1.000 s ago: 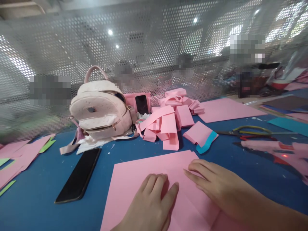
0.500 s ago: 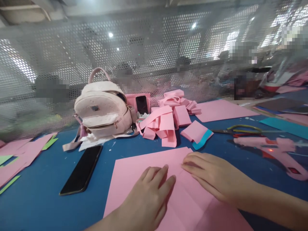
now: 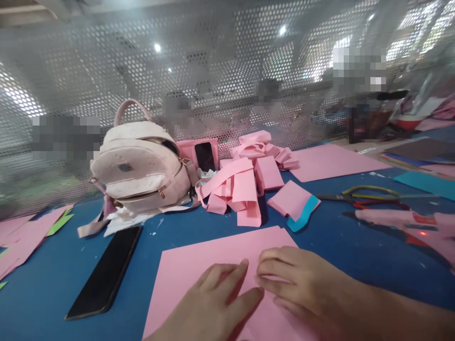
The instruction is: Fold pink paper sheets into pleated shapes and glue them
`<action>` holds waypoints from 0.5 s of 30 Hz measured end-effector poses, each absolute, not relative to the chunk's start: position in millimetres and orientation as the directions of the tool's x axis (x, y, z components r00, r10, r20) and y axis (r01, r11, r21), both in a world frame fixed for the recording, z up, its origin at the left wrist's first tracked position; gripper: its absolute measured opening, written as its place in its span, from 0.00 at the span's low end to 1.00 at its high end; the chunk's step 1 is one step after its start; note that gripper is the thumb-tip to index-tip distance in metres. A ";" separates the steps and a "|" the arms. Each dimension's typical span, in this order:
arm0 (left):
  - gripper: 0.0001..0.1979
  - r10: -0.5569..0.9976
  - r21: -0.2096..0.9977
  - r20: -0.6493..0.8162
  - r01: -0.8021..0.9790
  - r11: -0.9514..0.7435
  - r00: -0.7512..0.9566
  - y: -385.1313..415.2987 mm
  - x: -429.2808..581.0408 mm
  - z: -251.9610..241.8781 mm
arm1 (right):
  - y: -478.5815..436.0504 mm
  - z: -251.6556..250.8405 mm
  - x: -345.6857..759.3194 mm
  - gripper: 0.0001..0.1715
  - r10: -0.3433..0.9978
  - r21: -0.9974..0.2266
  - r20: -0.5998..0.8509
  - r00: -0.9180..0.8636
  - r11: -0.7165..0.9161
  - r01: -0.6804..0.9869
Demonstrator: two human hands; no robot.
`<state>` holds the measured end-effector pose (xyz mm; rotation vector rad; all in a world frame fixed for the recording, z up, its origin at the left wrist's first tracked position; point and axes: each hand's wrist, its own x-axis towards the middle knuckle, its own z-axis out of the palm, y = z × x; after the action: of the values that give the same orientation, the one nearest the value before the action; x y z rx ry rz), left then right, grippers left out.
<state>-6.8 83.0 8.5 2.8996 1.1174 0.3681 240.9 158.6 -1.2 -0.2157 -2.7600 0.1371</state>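
A large pink paper sheet [image 3: 199, 265] lies on the blue table [image 3: 50, 303] right in front of me. My left hand [image 3: 213, 308] lies flat on the sheet, fingers stretched forward and thumb out to the right. My right hand [image 3: 302, 289] also rests on the paper, its fingers pointing left, close together and pressed down on the sheet. The fingertips of both hands almost meet near the sheet's middle. Neither hand holds anything.
A black phone [image 3: 104, 272] lies to the left; behind it stands a pale pink backpack [image 3: 140, 166]. Folded pink paper pieces [image 3: 241, 184], scissors [image 3: 359, 194] and a pink glue gun [image 3: 408, 222] lie further back and right. A perforated metal screen [image 3: 213, 71] closes the table's far side.
My right hand has slid left along the sheet toward my left hand, so the fingertips have come nearly together. The left hand shifted slightly right and nearer.
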 end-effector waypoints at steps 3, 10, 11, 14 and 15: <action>0.20 0.800 0.423 0.077 0.707 -0.567 0.595 98.5 -29.8 43.0 | 159.1 0.6 244.7 0.16 0.193 -0.169 0.310 -0.931 0.975 0.146; 0.09 0.911 0.306 -0.341 0.944 -0.124 0.231 108.3 -46.6 63.2 | 167.7 12.5 248.5 0.17 0.246 -0.344 0.267 -0.932 0.928 0.147; 0.10 0.904 0.297 -0.370 0.949 -0.105 0.216 105.5 -43.5 60.4 | 168.8 12.3 248.7 0.16 0.255 -0.355 0.275 -0.927 0.923 0.149; 0.15 0.887 0.301 -0.418 0.951 -0.071 0.199 98.3 -35.3 56.0 | 170.4 10.2 249.1 0.17 0.255 -0.367 0.296 -0.921 0.920 0.136; 0.15 0.877 0.322 -0.430 0.944 -0.071 0.213 97.0 -34.2 56.7 | 170.5 9.5 249.4 0.17 0.250 -0.368 0.301 -0.920 0.921 0.129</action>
<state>-34.2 97.0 56.7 1.9623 1.6803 -0.1644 249.4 170.5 9.5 -0.2783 -2.7344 0.4909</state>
